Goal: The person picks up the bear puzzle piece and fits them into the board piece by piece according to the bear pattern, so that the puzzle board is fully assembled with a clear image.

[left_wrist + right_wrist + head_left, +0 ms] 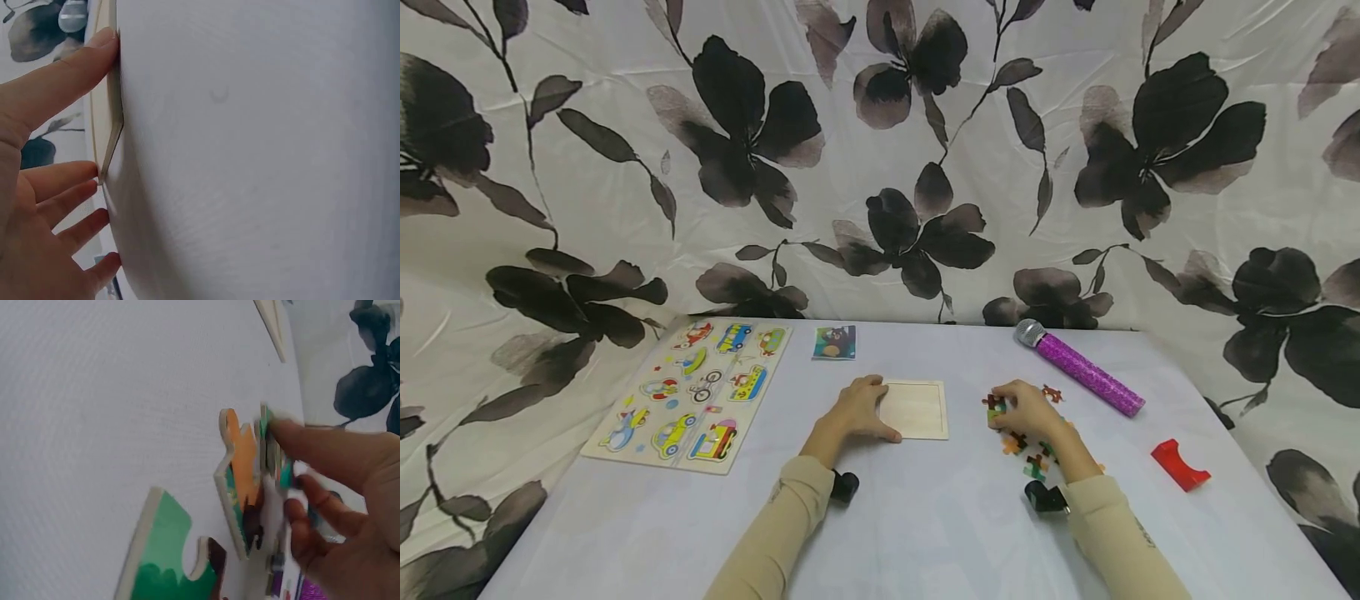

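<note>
A shallow, pale wooden puzzle tray (914,410) lies flat on the table with nothing in its recess. My left hand (856,410) grips its left side, thumb along the near edge and index fingertip at a corner in the left wrist view. To the right, my right hand (1032,410) is over a loose pile of jigsaw pieces. Its thumb and fingers pinch a small jigsaw piece (265,422) with a green face, partly hidden and blurred. An orange-and-green piece (244,462) and a green piece (164,540) lie close by in the right wrist view.
A vehicle peg-puzzle board (688,396) lies at the left. Near the table's back edge is a small picture card (834,342). A glittery purple microphone (1086,371) and a red curved block (1180,465) lie at the right. A floral cloth (820,192) hangs behind.
</note>
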Demonstrator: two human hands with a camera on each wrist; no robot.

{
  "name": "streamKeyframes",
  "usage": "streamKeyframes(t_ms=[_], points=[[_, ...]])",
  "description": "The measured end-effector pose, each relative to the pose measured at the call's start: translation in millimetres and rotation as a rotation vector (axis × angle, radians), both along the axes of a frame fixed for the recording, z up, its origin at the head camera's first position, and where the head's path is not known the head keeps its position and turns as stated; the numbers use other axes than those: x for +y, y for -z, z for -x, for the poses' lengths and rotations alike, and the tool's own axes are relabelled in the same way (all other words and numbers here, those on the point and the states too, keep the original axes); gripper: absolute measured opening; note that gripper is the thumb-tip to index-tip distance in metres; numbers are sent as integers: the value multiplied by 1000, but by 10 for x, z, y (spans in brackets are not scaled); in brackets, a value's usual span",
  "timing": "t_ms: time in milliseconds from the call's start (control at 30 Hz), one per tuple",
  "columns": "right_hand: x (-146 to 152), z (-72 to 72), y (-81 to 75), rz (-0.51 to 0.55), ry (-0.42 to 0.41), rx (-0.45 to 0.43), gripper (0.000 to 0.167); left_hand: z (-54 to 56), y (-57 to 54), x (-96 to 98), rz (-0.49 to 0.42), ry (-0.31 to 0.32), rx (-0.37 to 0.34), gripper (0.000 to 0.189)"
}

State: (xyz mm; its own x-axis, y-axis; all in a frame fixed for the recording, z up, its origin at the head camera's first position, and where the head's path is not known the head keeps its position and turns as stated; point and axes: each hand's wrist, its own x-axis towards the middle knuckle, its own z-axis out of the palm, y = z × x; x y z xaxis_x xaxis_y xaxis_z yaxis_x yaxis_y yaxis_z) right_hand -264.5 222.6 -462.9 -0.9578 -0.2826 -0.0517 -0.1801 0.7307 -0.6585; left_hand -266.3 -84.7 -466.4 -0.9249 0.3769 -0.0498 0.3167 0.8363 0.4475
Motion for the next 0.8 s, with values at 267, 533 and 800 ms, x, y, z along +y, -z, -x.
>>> streamKeyframes(t_ms=[267,533,800], points=[[-8,112,28,108,24,-2,47,8,13,10,15,-15,7,94],[-45,214,-43,134,27,35,24,1,-7,0,-2,-18,-4,95],[-157,321,-89,240,61,-17,39,15,2,-5,-9,-33,-31,95]])
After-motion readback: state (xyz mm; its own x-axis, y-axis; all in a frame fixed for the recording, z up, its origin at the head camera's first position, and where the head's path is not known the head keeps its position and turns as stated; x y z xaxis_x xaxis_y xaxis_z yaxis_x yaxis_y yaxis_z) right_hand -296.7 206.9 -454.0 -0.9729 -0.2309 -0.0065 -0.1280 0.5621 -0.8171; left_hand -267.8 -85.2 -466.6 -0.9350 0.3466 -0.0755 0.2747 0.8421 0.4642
